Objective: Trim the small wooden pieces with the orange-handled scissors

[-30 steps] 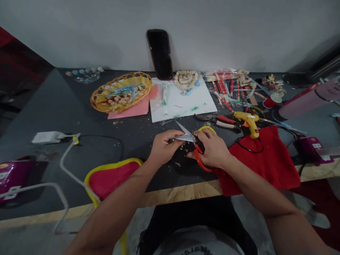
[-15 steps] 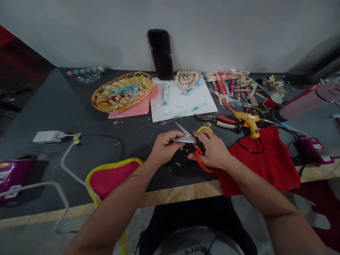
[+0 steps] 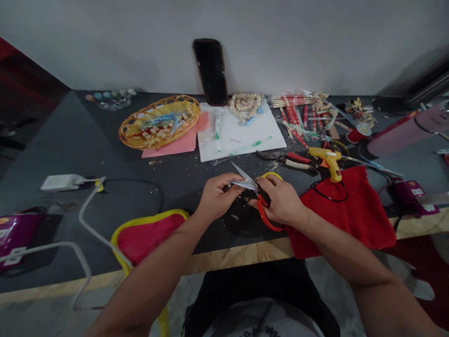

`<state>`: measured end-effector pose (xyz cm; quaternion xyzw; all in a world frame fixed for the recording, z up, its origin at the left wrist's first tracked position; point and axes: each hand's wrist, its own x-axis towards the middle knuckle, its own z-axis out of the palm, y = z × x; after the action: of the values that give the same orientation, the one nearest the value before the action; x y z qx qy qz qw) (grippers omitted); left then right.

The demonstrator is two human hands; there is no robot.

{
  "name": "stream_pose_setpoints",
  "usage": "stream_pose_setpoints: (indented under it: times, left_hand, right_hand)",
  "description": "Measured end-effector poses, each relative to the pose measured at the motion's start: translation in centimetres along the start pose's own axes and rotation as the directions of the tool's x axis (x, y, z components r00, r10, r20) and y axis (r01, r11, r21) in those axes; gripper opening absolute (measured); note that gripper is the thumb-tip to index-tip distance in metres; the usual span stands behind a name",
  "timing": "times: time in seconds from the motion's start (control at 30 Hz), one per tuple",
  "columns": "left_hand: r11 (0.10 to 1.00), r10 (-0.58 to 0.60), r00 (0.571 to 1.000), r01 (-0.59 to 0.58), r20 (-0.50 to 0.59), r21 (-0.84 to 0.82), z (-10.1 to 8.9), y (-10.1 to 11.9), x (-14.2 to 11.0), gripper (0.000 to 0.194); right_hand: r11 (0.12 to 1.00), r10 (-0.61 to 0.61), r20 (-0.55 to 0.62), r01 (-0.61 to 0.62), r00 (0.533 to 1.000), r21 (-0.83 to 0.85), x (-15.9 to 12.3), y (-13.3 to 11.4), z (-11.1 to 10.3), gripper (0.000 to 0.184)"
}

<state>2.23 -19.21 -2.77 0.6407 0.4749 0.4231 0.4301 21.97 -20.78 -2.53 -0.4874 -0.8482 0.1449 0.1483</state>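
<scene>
My right hand grips red-handled scissors, blades apart and pointing up-left. My left hand is pinched on a small pale piece I cannot make out, held between the blades. Both hands hover over the dark table near its wooden front edge. Small pale scraps lie on the table under the hands.
A yellow wicker basket and a white board sit behind the hands, a phone against the wall. Pruners, a yellow glue gun, red cloth lie right. A white charger and red-yellow pad lie left.
Hands and scissors have stayed almost in place; the view has shifted only slightly.
</scene>
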Motion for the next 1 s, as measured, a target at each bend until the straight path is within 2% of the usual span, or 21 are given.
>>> stream_pose_setpoints:
  times: [0.2, 0.3, 0.47, 0.67, 0.8, 1.0]
  left_hand:
    - [1.000, -0.013, 0.999, 0.013, -0.032, -0.014, 0.1, 0.0, 0.1, 0.014]
    - [1.000, 0.001, 1.000, -0.001, -0.003, 0.000, -0.1, 0.1, 0.2, 0.011]
    - [0.999, -0.011, 0.998, 0.013, 0.057, -0.035, -0.3, 0.3, 0.4, 0.010]
    - [1.000, 0.010, 1.000, -0.010, -0.014, -0.002, -0.2, 0.5, 0.3, 0.010]
    - [0.993, -0.024, 0.999, 0.027, 0.026, -0.117, -0.1, -0.2, 0.3, 0.008]
    - [0.941, -0.143, 0.988, 0.156, 0.065, -0.300, 0.0, -1.4, 0.3, 0.008]
  right_hand:
    - [0.999, 0.029, -0.007, -0.029, 1.000, 0.036, 0.2, 0.1, -0.2, 0.052]
    - [0.998, 0.055, -0.014, -0.055, 0.998, -0.012, 0.3, 0.1, -0.2, 0.057]
    - [0.999, 0.004, -0.056, -0.006, 0.998, -0.036, 0.3, 0.1, 0.1, 0.062]
    - [0.999, -0.006, -0.078, 0.003, 0.997, -0.039, 0.4, 0.2, 0.2, 0.062]
    - [0.999, -0.033, -0.077, 0.031, 0.997, -0.020, 0.4, 0.2, 0.2, 0.064]
    - [0.999, -0.037, -0.047, 0.038, 0.998, 0.020, 0.4, 0.3, 0.2, 0.063]
